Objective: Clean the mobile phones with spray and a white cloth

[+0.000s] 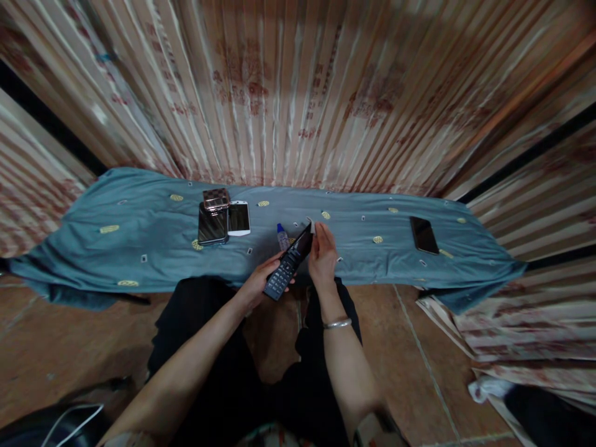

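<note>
Item: dark slab-shaped keypad phone with a numbered button field [288, 264], held in the air over the near edge of the table, above the person's lap. Long axis: diagonal, keypad end low and toward the left, screen end high and toward the right.

Left hand [257, 287]: grip closed around the keypad end from beneath, fingers wrapped under the body.

Right hand [322, 253]: at the upper screen end, fingertips pinched on a small pale scrap [311, 227] that touches the phone's top corner; what the scrap is cannot be told. This hand is the nearer to that end.

Adjacent: small clear bottle with blue cap [282, 236], upright just behind the phone.

Further out, on the blue-grey embroidered cloth covering the table [139, 236]: stacked dark phones and a white smartphone [239, 218] to the left; a lone black smartphone [424, 235] well apart to the right.
</note>
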